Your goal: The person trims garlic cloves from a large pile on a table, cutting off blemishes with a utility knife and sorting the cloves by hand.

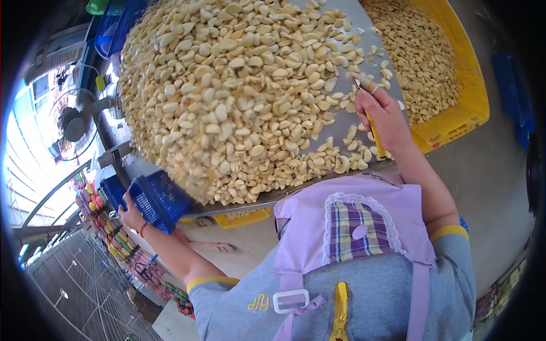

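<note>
A large heap of pale, flat, cream-coloured pieces (227, 91) covers the metal table (335, 128). My right hand (382, 113) is closed round a knife with a yellow handle (373, 132) at the table's right part, among scattered pieces. Its short blade tip shows by the thumb and index finger. At the lower left, my left hand (132, 214) grips the side of a blue plastic basket (162, 196) by the table edge, with fingers partly hidden against it.
To the right stands a yellow crate (469, 85) full of similar pieces. Another yellow crate (242, 218) sits below the table edge. A fan (74, 124) and another blue basket (114, 31) are at the left. A blue container (515, 96) stands far right.
</note>
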The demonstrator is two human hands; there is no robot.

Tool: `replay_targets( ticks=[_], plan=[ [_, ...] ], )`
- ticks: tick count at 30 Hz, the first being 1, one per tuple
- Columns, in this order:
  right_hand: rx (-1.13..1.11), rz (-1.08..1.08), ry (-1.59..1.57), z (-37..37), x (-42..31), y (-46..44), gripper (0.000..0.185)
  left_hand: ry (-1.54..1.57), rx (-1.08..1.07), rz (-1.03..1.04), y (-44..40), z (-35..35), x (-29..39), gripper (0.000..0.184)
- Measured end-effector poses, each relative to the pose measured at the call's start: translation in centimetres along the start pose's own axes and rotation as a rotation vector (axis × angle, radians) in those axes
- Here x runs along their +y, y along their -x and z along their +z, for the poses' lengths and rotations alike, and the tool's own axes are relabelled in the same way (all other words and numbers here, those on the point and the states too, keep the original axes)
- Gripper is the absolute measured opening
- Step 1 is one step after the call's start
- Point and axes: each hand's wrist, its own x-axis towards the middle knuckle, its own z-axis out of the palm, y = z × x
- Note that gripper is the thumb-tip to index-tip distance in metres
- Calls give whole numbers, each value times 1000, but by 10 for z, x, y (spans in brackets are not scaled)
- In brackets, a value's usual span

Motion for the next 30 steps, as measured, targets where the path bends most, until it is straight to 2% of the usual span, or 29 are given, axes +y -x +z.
replay_targets(
  ticks=[1,2,4,6,7,8,9,10,12,15,18,21,25,26,29,30],
  plan=[
    [1,26,18,2,2,-1,29,-279,26,80,1,-6,11,86],
    [2,49,37,2,4,-2,29,-240,110,56,23,-36,64,79],
    [1,77,71,3,7,-3,30,-98,422,439,30,-42,106,59],
    [-1,78,104,3,8,-2,32,558,110,168,88,-80,200,40],
    [-12,73,102,5,8,-2,33,618,142,438,107,-72,217,28],
    [-22,67,101,5,6,-2,34,597,21,662,133,-77,240,26],
    [-31,64,99,6,6,0,34,769,-40,897,154,-76,274,29],
    [-23,51,110,9,3,2,35,708,-196,999,173,-77,297,27],
    [-3,21,128,16,-4,6,35,441,-495,923,202,-71,322,24],
    [-46,22,170,9,-1,9,39,489,-372,1033,209,-64,332,19],
    [-71,-97,262,11,-3,13,40,1047,-689,756,220,-66,333,19],
    [-150,-253,425,15,-6,17,44,1319,-1227,215,243,-94,334,22],
    [-237,-344,591,26,-11,22,52,1375,-1423,172,269,-111,340,29],
    [-264,-360,602,25,-8,22,56,1421,-1523,77,273,-109,338,26],
    [-297,-385,578,27,-7,21,58,1454,-1421,178,285,-114,341,25],
    [-326,-367,605,25,-9,21,58,1494,-1387,143,288,-118,344,23]
  ],
)
